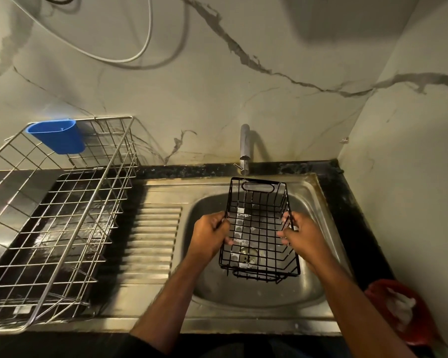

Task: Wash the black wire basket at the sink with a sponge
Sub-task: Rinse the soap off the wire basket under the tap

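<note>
The black wire basket (259,227) hangs over the steel sink (210,282), its far end under the tap (244,151). A thin stream of water falls onto that far rim. My left hand (212,237) grips the basket's left side wall. On the right side wall my right hand (301,237) holds the wires, fingers curled through them. Patches of foam cling to the basket's mesh. No sponge is in either hand.
A steel wire dish rack (62,228) with a blue plastic cup (58,136) hooked on it stands on the drainboard at the left. A red bowl (409,311) holding something white and foamy sits on the counter at the lower right. Marble walls close in behind and right.
</note>
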